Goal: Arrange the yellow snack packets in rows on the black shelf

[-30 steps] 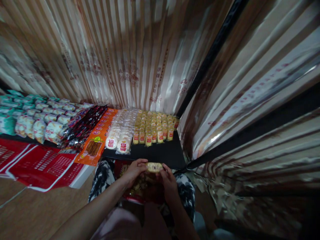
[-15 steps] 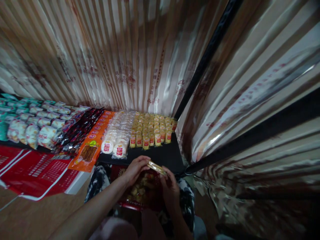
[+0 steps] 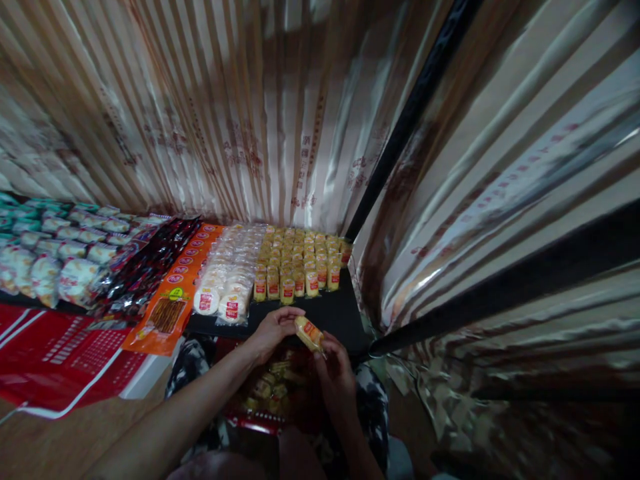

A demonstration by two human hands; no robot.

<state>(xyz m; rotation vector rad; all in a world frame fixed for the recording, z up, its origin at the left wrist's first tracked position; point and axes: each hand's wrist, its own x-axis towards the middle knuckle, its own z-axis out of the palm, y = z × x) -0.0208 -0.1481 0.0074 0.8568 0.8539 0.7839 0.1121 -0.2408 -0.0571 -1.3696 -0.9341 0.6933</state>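
Both my hands hold one small yellow wrapped snack pack (image 3: pixel 309 332) with a red label, just in front of the black shelf (image 3: pixel 330 315). My left hand (image 3: pixel 273 330) pinches its left end and my right hand (image 3: pixel 336 370) grips its right end from below. Under my hands a red bag (image 3: pixel 265 393) on my lap holds several more of the same packs. On the shelf, rows of yellow packs (image 3: pixel 297 263) stand upright, with rows of round white packs (image 3: pixel 227 280) to their left.
Left along the shelf lie orange packs (image 3: pixel 173 303), dark red packs (image 3: pixel 145 267) and white-green bags (image 3: pixel 55 257). A red printed banner (image 3: pixel 60 353) hangs below the shelf edge. Striped shiny sheeting (image 3: pixel 250 113) and a black pole (image 3: pixel 405 127) wall in the back and right.
The snack pack has risen and tilted, its red label now facing up; both hands moved slightly up toward the shelf. The view has shifted a little to the right and down.
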